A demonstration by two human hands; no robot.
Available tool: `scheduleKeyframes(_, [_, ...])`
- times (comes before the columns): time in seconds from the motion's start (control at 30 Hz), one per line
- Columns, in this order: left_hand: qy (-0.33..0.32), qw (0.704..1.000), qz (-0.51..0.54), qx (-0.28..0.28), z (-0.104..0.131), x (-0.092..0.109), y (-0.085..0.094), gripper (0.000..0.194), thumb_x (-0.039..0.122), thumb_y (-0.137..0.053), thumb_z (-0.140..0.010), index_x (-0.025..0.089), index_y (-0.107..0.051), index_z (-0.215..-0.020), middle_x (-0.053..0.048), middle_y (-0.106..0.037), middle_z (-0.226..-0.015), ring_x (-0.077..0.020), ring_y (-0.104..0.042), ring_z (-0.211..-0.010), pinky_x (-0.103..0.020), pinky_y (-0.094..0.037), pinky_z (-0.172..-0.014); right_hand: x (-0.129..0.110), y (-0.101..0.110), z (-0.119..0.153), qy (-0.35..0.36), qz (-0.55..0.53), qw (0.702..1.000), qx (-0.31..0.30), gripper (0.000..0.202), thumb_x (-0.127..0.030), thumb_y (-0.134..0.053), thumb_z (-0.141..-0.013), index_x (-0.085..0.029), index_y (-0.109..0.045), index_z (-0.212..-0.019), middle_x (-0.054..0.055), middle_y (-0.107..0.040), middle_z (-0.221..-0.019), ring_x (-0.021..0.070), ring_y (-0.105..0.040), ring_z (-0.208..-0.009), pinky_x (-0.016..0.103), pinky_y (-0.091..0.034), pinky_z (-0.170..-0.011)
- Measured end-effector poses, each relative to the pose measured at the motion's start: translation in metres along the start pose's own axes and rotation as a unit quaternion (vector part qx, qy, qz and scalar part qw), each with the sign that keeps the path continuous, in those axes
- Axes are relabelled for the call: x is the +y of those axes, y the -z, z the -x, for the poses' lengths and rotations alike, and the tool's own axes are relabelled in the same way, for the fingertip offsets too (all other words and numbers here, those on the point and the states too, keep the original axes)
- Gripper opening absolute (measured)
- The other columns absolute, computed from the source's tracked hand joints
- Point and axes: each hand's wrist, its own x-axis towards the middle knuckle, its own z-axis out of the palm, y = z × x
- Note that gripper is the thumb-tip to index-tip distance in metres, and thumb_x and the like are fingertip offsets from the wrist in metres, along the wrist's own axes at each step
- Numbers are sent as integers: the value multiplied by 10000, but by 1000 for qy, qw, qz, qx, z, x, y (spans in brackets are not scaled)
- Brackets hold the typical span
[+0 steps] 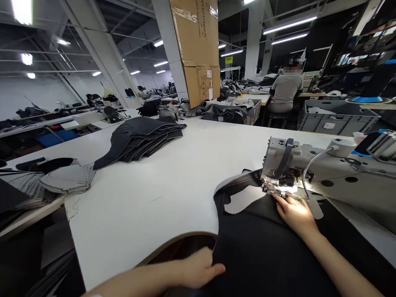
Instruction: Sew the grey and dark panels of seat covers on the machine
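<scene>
A large black fabric piece (247, 243) lies under the head of a grey sewing machine (278, 159) and hangs over the table's curved cut-out. Stitching runs along its upper edge near the lit presser foot (275, 189). My left hand (201, 268) grips the fabric's left edge at the cut-out, thumb on top and the other fingers folded out of sight beneath. My right hand (295, 212) rests on the fabric just in front of the presser foot, index finger stretched toward it and fingers spread flat.
A stack of dark cut panels (139, 138) lies on the white table (173, 185). Bundled grey pieces (64, 177) sit at its left edge. Behind stand a tall cardboard sheet (198, 49), a grey crate (334, 117) and a seated person (284, 90). A thread cone base (368, 100) stands right.
</scene>
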Motion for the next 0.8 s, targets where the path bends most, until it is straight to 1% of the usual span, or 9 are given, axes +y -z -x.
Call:
scheduleKeyframes(0.07, [72, 986, -147, 36, 12, 28, 48, 533, 569, -389, -957, 168, -739, -929, -74, -740, -884, -248, -699, -810, -329, -562, -697, -13, 13, 3, 6, 21, 998, -52, 465, -275, -390, -1013, -165, -636, -1393, 200, -726, -1064, 292, -740, -912, 383, -584, -730])
scheduleKeyframes(0.13, [140, 934, -329, 19, 12, 51, 112, 540, 548, -403, -973, 153, -720, -788, -60, -719, -776, -193, -665, -688, -268, -514, -617, -26, 26, 6, 41, 27, 993, -106, 485, -275, -376, -1022, -160, -580, -1447, 198, -709, -1046, 279, -741, -807, 341, -554, -607])
scheduleKeyframes(0.23, [158, 894, -408, 94, -10, 66, 200, 315, 436, -602, -902, 148, -723, -865, -96, -737, -907, -232, -685, -843, -277, -513, -726, -32, 39, 15, 128, 9, 980, -154, 554, -86, -377, -952, -215, -576, -1452, 142, -704, -990, 216, -721, -683, 296, -527, -577])
scheduleKeyframes(0.33, [138, 850, -463, 208, -43, 76, 241, 322, 380, -584, -925, 126, -692, -1093, -177, -695, -1141, -326, -659, -1065, -381, -517, -867, -15, 36, 29, 215, -2, 970, -110, 795, 99, -404, -727, -276, -624, -1393, 89, -722, -981, 195, -720, -710, 286, -547, -631])
scheduleKeyframes(0.43, [72, 815, -503, 279, -73, 96, 228, 367, 266, -470, -974, 129, -605, -1286, -182, -588, -1362, -319, -593, -1215, -430, -474, -1001, 11, 21, 39, 283, -13, 958, 44, 763, 78, -432, -725, -275, -630, -1373, 116, -712, -1198, 248, -731, -921, 342, -584, -700])
scheduleKeyframes(0.53, [-79, 802, -543, 235, -100, 119, 177, 362, 276, -418, -1009, 201, -602, -1312, -92, -546, -1447, -230, -568, -1250, -351, -442, -1052, 14, 13, 36, 323, -69, 936, 119, 537, -77, -476, -883, -267, -633, -1361, 140, -641, -1373, 292, -686, -1118, 436, -598, -823])
scheduleKeyframes(0.67, [-282, 749, -586, 127, -125, 147, 105, 335, 260, -449, -980, 151, -642, -1231, -125, -596, -1386, -260, -577, -1214, -378, -469, -938, -29, 18, 14, 383, -216, 896, 59, 461, -86, -512, -892, -232, -681, -1295, 123, -663, -1361, 259, -666, -1162, 437, -544, -982])
scheduleKeyframes(0.73, [-266, 752, -598, 79, -135, 158, 89, 308, 298, -471, -969, 122, -696, -1084, -140, -675, -1237, -289, -597, -1168, -389, -461, -912, -52, 15, 0, 321, -290, 902, -3, 455, -81, -517, -894, -233, -688, -1287, 91, -662, -1371, 246, -656, -1168, 422, -518, -1022])
scheduleKeyframes(0.8, [-183, 779, -599, 7, -145, 163, 89, 436, 413, -431, -994, 122, -720, -848, -130, -730, -976, -272, -651, -982, -367, -465, -831, -65, 8, -9, 268, -315, 910, -34, 465, -120, -474, -947, -206, -616, -1382, 108, -622, -1420, 253, -599, -1260, 455, -459, -1097])
